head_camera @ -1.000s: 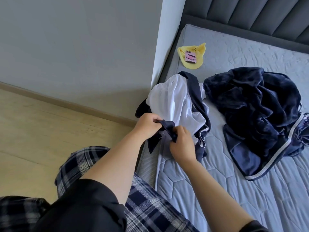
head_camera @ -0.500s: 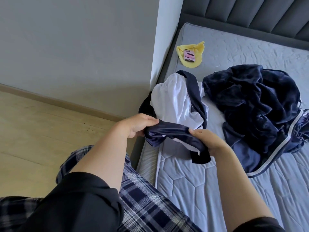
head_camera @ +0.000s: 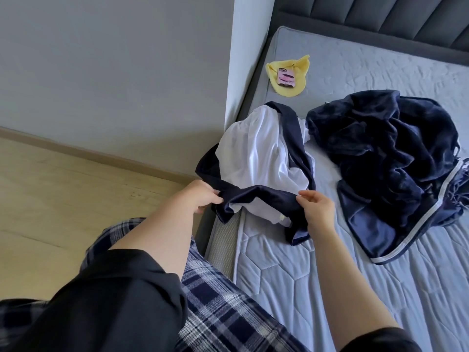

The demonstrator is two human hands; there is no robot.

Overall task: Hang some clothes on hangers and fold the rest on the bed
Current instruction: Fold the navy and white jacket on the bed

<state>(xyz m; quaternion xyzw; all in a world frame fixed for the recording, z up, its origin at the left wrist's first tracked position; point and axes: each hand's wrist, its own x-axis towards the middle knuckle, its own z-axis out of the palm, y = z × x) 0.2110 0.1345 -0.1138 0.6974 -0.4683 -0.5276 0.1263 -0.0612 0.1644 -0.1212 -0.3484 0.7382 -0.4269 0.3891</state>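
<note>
Person's standing at the bed [head_camera: 355,270] corner, looking down. Both hands are on the top [head_camera: 256,158] (white w/ navy trim, can't tell exactly what kind of garment tbh). Left hand [head_camera: 200,199] has its fingers and thumb curled round the navy trim at the left end, just over the mattress edge. Right hand [head_camera: 317,207] pinches the same trim btwn thumb and forefinger, the other fingers loosely bent. The hands are apart, w/ the trim stretched across btwn them and a bit of it hanging below the right one. The rest of the top lies bunched on the mattress right at the near-left corner, white part up. Just to its right is a crumpled navy robe [head_camera: 380,153] w/ a pale stripe along the edge, touching or nearly touching the top at the far end. Further up, near the headboard [head_camera: 380,19], there's a yellow cloth [head_camera: 300,68] w/ a pink phone [head_camera: 286,77] lying on it. Black sleeves and plaid trousers [head_camera: 215,301] fill the bottom of the view, w/ wood floor [head_camera: 63,189] and a grey wall [head_camera: 114,72] on the left.
</note>
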